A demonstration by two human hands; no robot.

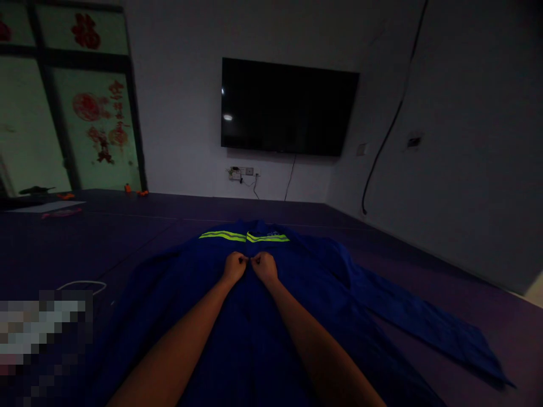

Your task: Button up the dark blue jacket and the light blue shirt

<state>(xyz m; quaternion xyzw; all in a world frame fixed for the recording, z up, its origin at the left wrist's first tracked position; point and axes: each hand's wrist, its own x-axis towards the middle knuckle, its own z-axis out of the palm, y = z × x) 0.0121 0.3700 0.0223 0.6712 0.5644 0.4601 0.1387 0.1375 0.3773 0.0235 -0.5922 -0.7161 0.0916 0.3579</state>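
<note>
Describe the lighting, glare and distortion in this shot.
Head view: dim throughout, the blue jacket barely separating from the dark floor mat. Head view: the left hand and right hand, pinching the jacket's front, are readable. Head view: small reflections glare on the television; the window glows greenish. Head view: wide-angle bowing at the edges; a pixelated patch lower left.

Two hands (pixel 235 267) (pixel 264 267), one blue jacket (pixel 314 294), one television (pixel 288 107).

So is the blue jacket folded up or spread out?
Spread out: the blue jacket lies flat, one sleeve stretched sideways.
</note>
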